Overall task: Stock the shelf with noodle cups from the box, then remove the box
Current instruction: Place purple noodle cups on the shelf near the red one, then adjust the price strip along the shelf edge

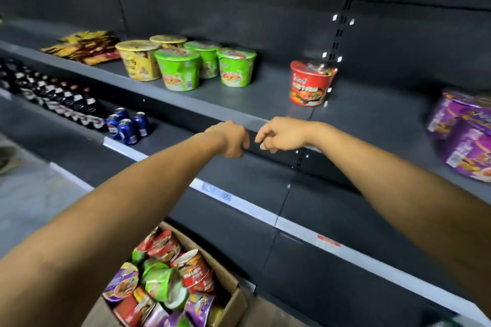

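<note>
A cardboard box (233, 297) at the bottom middle holds several red, green and purple noodle cups (164, 284). On the upper shelf (239, 103) stand two yellow cups (139, 60), three green cups (180, 69) and one red cup (309, 83). Purple cups (462, 133) sit at the right edge. Both my arms reach forward over the box. My left hand (231, 138) and my right hand (281, 134) hang side by side in front of the shelf's front lip, fingers loosely curled, holding nothing.
Yellow snack packets (85, 46) lie at the shelf's left. On the shelf below stand dark bottles (53, 95) and blue cans (127, 125). A slotted metal upright (337, 34) divides the shelf bays. Grey floor (26, 194) shows at the left.
</note>
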